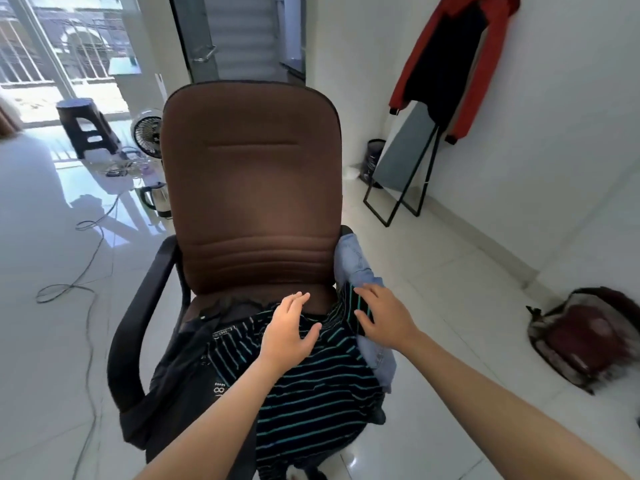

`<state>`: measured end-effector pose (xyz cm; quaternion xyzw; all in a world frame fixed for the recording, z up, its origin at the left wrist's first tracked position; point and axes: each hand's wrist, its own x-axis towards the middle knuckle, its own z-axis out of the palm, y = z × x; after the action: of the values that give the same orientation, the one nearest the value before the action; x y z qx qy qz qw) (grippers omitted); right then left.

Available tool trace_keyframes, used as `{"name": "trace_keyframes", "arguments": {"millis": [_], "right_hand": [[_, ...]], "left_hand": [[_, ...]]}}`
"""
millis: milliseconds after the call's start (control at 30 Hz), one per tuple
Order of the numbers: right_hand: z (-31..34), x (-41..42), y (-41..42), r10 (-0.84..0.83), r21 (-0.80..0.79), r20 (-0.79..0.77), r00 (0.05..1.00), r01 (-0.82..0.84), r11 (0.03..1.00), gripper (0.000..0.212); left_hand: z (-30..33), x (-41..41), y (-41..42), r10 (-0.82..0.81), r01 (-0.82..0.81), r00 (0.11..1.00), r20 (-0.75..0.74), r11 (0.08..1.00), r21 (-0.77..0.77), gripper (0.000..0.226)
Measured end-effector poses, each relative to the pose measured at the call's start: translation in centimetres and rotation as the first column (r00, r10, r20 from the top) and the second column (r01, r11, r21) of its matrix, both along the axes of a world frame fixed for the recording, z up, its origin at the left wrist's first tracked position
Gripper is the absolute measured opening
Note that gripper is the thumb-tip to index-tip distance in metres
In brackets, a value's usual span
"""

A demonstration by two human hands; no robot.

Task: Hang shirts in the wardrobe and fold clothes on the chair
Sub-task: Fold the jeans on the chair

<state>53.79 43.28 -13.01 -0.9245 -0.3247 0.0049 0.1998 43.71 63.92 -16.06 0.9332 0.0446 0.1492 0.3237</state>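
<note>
Both hands, left [289,327] and right [379,315], lie open-fingered on a striped shirt [311,386] heaped on the chair [249,181], gripping nothing; folding seems underway, needing a firm hold next.

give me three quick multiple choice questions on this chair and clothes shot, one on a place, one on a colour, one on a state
1. Where does the light blue garment lie?
A. on the stool
B. on the chair's right armrest
C. on the floor

2. What colour are the stripes on the dark shirt?
A. teal
B. red
C. yellow

3. How is the left hand?
A. clenched in a fist
B. gripping the backrest
C. open above the shirt

Answers: 1 B, it drapes over the armrest beside the right hand. 2 A, thin teal lines cross the dark cloth. 3 C, its fingers are spread, loosely bent.
</note>
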Motion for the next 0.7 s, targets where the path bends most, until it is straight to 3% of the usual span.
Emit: {"name": "trace_keyframes", "arguments": {"millis": [367,700], "right_hand": [[-3.0,11.3,4.2,-0.038,-0.163,-0.123,0.992,0.018,0.986,0.049],[-6.7,23.6,7.6,0.142,-0.25,-0.183,0.973,-0.186,0.95,0.048]], "left_hand": [[-5.4,11.1,2.3,-0.101,0.074,0.972,-0.214,0.989,-0.131,0.063],[-9.4,19.2,0.7,0.007,-0.096,0.939,-0.343,0.965,-0.244,0.064]]}}
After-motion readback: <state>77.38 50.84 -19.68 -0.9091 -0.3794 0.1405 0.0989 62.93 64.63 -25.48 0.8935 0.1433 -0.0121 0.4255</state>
